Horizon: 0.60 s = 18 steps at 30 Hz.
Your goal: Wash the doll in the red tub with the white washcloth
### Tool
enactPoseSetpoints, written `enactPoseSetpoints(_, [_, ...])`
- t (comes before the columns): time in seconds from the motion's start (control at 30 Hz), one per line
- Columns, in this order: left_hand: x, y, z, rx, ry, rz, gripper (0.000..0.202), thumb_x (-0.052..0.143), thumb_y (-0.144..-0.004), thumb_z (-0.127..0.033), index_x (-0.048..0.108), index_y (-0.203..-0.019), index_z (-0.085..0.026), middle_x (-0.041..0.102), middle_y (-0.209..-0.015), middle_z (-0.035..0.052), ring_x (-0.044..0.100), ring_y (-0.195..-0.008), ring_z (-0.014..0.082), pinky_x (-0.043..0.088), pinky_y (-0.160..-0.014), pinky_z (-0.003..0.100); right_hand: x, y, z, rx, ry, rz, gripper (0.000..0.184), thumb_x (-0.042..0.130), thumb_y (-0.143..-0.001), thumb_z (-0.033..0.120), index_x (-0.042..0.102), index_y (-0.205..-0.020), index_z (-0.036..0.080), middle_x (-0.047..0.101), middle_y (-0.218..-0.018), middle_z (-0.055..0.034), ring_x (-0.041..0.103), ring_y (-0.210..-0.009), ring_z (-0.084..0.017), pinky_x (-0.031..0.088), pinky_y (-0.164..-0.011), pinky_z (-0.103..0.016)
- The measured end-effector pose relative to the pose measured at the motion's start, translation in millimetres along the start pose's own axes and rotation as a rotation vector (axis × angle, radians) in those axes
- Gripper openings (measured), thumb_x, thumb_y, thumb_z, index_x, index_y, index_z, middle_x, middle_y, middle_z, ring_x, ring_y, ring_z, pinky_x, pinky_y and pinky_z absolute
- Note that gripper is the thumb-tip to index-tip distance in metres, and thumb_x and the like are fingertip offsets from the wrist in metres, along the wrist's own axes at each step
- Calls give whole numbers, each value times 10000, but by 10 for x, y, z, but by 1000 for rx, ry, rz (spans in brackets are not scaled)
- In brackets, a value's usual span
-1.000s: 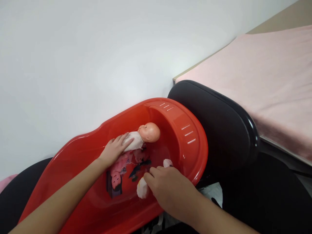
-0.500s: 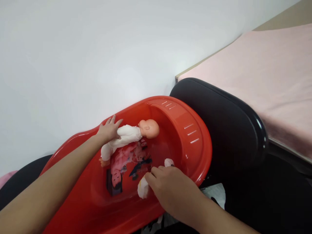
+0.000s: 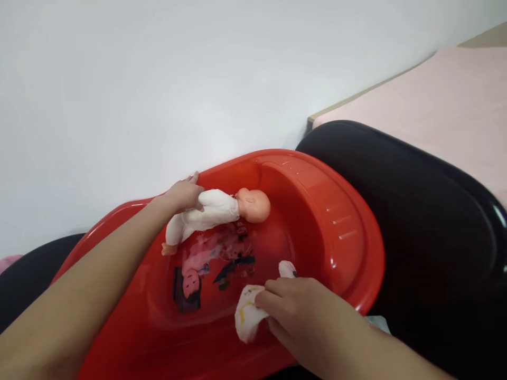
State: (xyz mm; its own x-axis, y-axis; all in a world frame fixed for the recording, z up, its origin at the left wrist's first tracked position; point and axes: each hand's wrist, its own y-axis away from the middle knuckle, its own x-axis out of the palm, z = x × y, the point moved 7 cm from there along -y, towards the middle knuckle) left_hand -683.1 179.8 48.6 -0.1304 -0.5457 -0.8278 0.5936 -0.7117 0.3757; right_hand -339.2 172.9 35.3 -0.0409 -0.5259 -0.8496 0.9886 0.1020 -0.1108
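Note:
A baby doll (image 3: 217, 208) in a white outfit lies on its side in the red plastic tub (image 3: 358, 211), its head toward the tub's right end. My left hand (image 3: 184, 194) is by the doll's lower body and the far rim, its fingers stretched out and its thumb side against the white outfit. Closed round a white cloth with yellow marks (image 3: 249, 314) is my right hand (image 3: 299, 311), over the near side of the tub. Another end of the cloth sticks out past the knuckles. My right fingertips are partly hidden.
A printed picture (image 3: 206, 269) shows on the tub's floor. Behind the tub rises a white wall (image 3: 158, 79). A black chair back (image 3: 404, 200) stands at the right, before a pink-covered bed (image 3: 467, 105). Something black (image 3: 43, 274) shows at the left.
The view has shifted, and the tub looks larger. My left hand's fingers are less spread and closer to the rim. More of the cloth shows below my right hand. The doll still lies on its side.

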Motion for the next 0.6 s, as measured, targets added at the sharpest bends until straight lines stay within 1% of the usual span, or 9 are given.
enactPoseSetpoints(0.1, [-4, 67, -19, 0, 57, 10, 516, 773, -776, -401, 717, -1229, -161, 107, -1727, 142, 431, -1439, 379, 375, -1154, 376, -153, 5, -67, 89, -251, 55, 216, 555, -949, 106, 678, -974, 282, 715, -907, 52, 678, -791, -151, 501, -833, -298])
enactPoseSetpoints(0.17, [-22, 99, -26, 0, 96, -8, 513, 776, -776, -390, 717, -1227, -153, 153, -1720, 133, 436, -1429, 386, 369, -1163, 383, -216, -17, -88, 137, -325, 105, 221, 565, -946, 99, 684, -963, 284, 727, -928, 52, 693, -840, -143, 497, -831, -268])
enactPoseSetpoints(0.27, [-18, 104, -30, 22, 129, -32, 523, 792, -769, -372, 715, -1235, -149, 243, -1696, 120, 428, -1423, 414, 388, -1152, 417, -207, -164, -106, 149, -342, 213, 210, 609, -906, 76, 666, -959, 270, 728, -941, 52, 685, -823, -131, 490, -756, -234])
enactPoseSetpoints(0.33, [17, 79, -11, 34, 142, -39, 519, 807, -757, -385, 723, -1217, -159, 232, -1700, 117, 418, -1430, 428, 424, -1119, 441, -159, -382, -129, 125, -271, 270, 199, 640, -865, 56, 631, -934, 243, 711, -918, 45, 658, -773, -125, 464, -669, -224])
enactPoseSetpoints(0.37, [39, 63, 0, 43, 150, -45, 511, 810, -755, -398, 729, -1202, -166, 207, -1708, 118, 411, -1438, 427, 446, -1098, 439, -128, -536, -126, 78, -206, 285, 189, 646, -855, 55, 610, -921, 228, 699, -911, 37, 637, -751, -124, 445, -634, -226])
enactPoseSetpoints(0.4, [58, 48, 11, 52, 159, -55, 501, 812, -751, -413, 736, -1183, -172, 175, -1717, 117, 401, -1447, 424, 465, -1077, 429, -92, -717, -103, 0, -117, 285, 169, 637, -861, 61, 594, -915, 215, 684, -908, 24, 612, -730, -125, 424, -609, -235])
enactPoseSetpoints(0.47, [86, 30, 29, 68, 180, -81, 474, 813, -744, -436, 750, -1144, -189, 129, -1729, 100, 375, -1470, 415, 489, -1051, 402, 22, -1124, -8, -233, 119, 237, 113, 575, -919, 85, 588, -931, 196, 662, -922, -5, 562, -705, -130, 392, -595, -261])
enactPoseSetpoints(0.53, [94, 32, 31, 74, 198, -104, 444, 811, -745, -432, 763, -1121, -201, 99, -1734, 71, 338, -1491, 420, 500, -1040, 391, 225, -1536, 91, -488, 385, 141, 183, 466, -990, 91, 616, -956, 192, 665, -961, -31, 551, -731, -148, 382, -615, -289])
enactPoseSetpoints(0.6, [92, 38, 18, 69, 212, -112, 449, 820, -744, -393, 765, -1146, -200, 63, -1735, 50, 306, -1503, 440, 505, -1038, 405, 543, -1915, 119, -703, 572, 96, 285, 389, -1024, 93, 647, -954, 189, 681, -1060, -54, 585, -865, -182, 408, -678, -317])
